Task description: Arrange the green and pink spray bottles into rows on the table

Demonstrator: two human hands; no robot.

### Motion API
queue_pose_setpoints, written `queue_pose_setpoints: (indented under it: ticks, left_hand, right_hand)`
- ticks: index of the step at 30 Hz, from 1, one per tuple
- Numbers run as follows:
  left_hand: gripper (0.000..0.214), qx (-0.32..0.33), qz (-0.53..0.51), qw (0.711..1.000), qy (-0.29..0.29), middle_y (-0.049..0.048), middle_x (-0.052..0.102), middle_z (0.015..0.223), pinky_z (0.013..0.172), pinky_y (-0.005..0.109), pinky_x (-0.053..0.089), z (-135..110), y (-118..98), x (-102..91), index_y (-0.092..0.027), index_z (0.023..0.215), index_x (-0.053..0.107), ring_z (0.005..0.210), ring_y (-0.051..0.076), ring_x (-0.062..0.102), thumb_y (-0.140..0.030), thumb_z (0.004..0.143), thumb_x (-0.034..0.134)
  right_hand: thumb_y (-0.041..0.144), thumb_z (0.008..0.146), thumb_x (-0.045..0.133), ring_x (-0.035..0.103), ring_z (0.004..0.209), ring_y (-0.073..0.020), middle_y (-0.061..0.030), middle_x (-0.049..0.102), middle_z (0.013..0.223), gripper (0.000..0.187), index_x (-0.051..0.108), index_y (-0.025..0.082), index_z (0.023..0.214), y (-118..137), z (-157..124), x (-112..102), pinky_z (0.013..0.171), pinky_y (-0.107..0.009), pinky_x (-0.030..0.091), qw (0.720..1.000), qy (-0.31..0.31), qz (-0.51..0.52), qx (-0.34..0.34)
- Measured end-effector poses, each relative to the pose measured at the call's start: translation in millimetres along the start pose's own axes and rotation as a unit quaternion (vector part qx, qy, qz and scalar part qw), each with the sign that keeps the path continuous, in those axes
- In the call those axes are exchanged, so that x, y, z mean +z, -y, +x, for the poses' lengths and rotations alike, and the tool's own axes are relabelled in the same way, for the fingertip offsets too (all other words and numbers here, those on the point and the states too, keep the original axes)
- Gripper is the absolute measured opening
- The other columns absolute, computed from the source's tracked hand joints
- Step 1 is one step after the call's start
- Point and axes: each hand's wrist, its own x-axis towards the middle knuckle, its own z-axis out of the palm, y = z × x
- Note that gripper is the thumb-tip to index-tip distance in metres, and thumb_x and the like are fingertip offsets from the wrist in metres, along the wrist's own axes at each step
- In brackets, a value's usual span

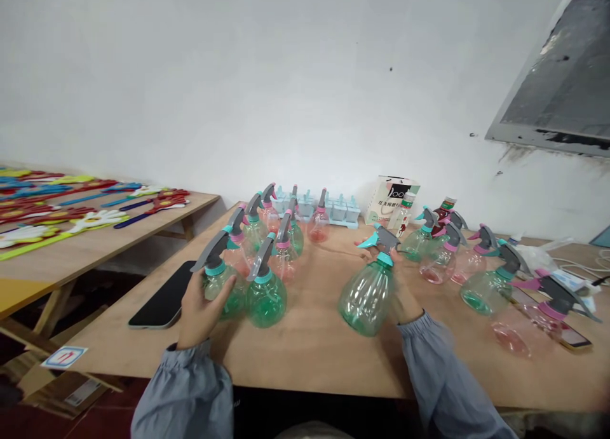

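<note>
Head view: two hands in blue-grey sleeves reached over a wooden bench (309, 363), each at a green spray bottle. The left hand (203, 309) was curled around the body of one bottle, the left bottle (234, 301), its thumb on the near side; this bottle stood at the front left of a close cluster, just beside the front bottle (267, 301). The right hand (401, 283) was closed on the other, the right bottle (366, 296), from behind and to the right, its grip mostly hidden by the plastic. That bottle leaned, its head toward the right and its base toward the near left, over bare wood between the cluster and a loose group on the right; whether its base touched the bench could not be told. The likeliest trouble seemed a slip: smooth, rounded plastic, held at a slant, could have turned in the right grip if the fingers loosened. On the left, the tight spacing looked risky, since a sideways shift of the held bottle could have tipped the front bottle or knocked it into its neighbours. The phone (164, 296) lay near enough for a falling bottle to strike it. Both held bottles were clear green and bulbous, with teal collars and grey trigger heads; the right one showed fine vertical ribs, a deeper green base and a teal trigger pointing left.
</note>
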Motion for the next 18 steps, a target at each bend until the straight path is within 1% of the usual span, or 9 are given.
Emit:
queue_pose_setpoints:
  ticks: [2, 4, 6, 7, 9, 11, 13, 15, 18]
  left_hand:
    - [0.062, 0.002, -0.001, 1.000, 0.000, 0.0120, 0.076, 0.112, 0.098, 0.049, 0.057, 0.0, 0.2, 0.0, -0.020, 0.116, 0.065, 0.107, 0.035, 0.073, -0.069, 0.078, 0.069]
    - [0.062, 0.002, -0.001, 1.000, -0.002, 0.0123, 0.076, 0.113, 0.099, 0.049, 0.056, -0.2, 0.1, 0.0, -0.020, 0.117, 0.065, 0.108, 0.035, 0.073, -0.069, 0.078, 0.069]
    - [0.062, 0.003, -0.001, 1.000, -0.002, 0.0123, 0.076, 0.112, 0.099, 0.049, 0.056, -0.5, -0.6, 0.0, -0.020, 0.116, 0.066, 0.108, 0.035, 0.073, -0.069, 0.079, 0.069]
    - [0.061, 0.003, -0.001, 1.000, -0.002, 0.0123, 0.076, 0.111, 0.099, 0.049, 0.056, -0.7, -1.1, -0.1, -0.020, 0.115, 0.066, 0.107, 0.035, 0.073, -0.070, 0.079, 0.069]
    - [0.060, 0.005, -0.003, 1.000, -0.001, 0.0121, 0.076, 0.110, 0.098, 0.049, 0.057, -0.8, -2.2, -0.2, -0.021, 0.113, 0.066, 0.106, 0.035, 0.073, -0.070, 0.079, 0.069]
    - [0.059, 0.007, -0.005, 1.000, -0.002, 0.0120, 0.076, 0.109, 0.097, 0.049, 0.057, -0.8, -2.8, -0.3, -0.021, 0.112, 0.066, 0.106, 0.035, 0.073, -0.070, 0.079, 0.069]
    - [0.059, 0.009, -0.005, 1.000, -0.002, 0.0120, 0.076, 0.111, 0.098, 0.048, 0.057, -0.7, -2.7, -0.1, -0.021, 0.113, 0.066, 0.107, 0.035, 0.073, -0.070, 0.079, 0.069]
    - [0.061, 0.004, -0.003, 1.000, -0.001, 0.0121, 0.076, 0.111, 0.098, 0.048, 0.056, -0.7, -2.0, 0.2, -0.022, 0.113, 0.065, 0.108, 0.035, 0.073, -0.071, 0.078, 0.069]
    - [0.065, -0.006, -0.001, 1.000, 0.002, 0.0128, 0.076, 0.114, 0.101, 0.050, 0.056, -0.4, -1.2, 0.6, -0.022, 0.116, 0.065, 0.111, 0.036, 0.073, -0.074, 0.077, 0.068]
  right_hand:
    - [0.075, 0.072, 0.076, 0.066, 0.065, -0.0201, -0.0062, 0.079, 0.088, 0.055, 0.079, 0.025, 0.094, -3.1, 8.1, -3.7, 0.051, -0.029, 0.051, 1.000, -0.004, 0.009, 0.006]
    - [0.072, 0.064, 0.082, 0.066, 0.061, -0.0192, -0.0067, 0.079, 0.080, 0.052, 0.077, 0.023, 0.080, -5.3, 14.9, -7.2, 0.050, -0.029, 0.051, 0.999, -0.040, -0.006, 0.007]
    - [0.073, 0.061, 0.083, 0.066, 0.057, -0.0198, -0.0065, 0.077, 0.071, 0.053, 0.073, 0.023, 0.073, -6.4, 19.2, -10.3, 0.049, -0.030, 0.053, 0.997, -0.080, -0.017, 0.008]
    - [0.074, 0.062, 0.082, 0.067, 0.058, -0.0205, -0.0063, 0.077, 0.070, 0.053, 0.073, 0.023, 0.072, -6.7, 20.3, -11.9, 0.050, -0.031, 0.054, 0.996, -0.092, -0.019, 0.003]
    - [0.074, 0.064, 0.082, 0.073, 0.067, -0.0230, -0.0069, 0.081, 0.078, 0.053, 0.075, 0.023, 0.076, -6.8, 20.3, -16.8, 0.055, -0.031, 0.057, 0.994, -0.105, -0.021, -0.024]
    - [0.072, 0.065, 0.084, 0.078, 0.083, -0.0257, -0.0077, 0.084, 0.089, 0.051, 0.078, 0.024, 0.079, -6.7, 17.7, -25.6, 0.067, -0.033, 0.062, 0.990, -0.130, -0.022, -0.058]
    - [0.068, 0.066, 0.087, 0.079, 0.095, -0.0271, -0.0080, 0.084, 0.095, 0.048, 0.079, 0.023, 0.083, -5.9, 12.3, -40.2, 0.082, -0.037, 0.063, 0.982, -0.168, -0.028, -0.087]
    - [0.062, 0.065, 0.090, 0.079, 0.098, -0.0262, -0.0067, 0.084, 0.096, 0.047, 0.079, 0.023, 0.089, -3.4, 4.0, -60.9, 0.093, -0.040, 0.062, 0.968, -0.218, -0.044, -0.119]
    - [0.056, 0.067, 0.087, 0.078, 0.094, -0.0244, -0.0040, 0.083, 0.096, 0.045, 0.080, 0.023, 0.096, 5.2, -11.1, -100.2, 0.099, -0.043, 0.060, 0.934, -0.311, -0.068, -0.165]
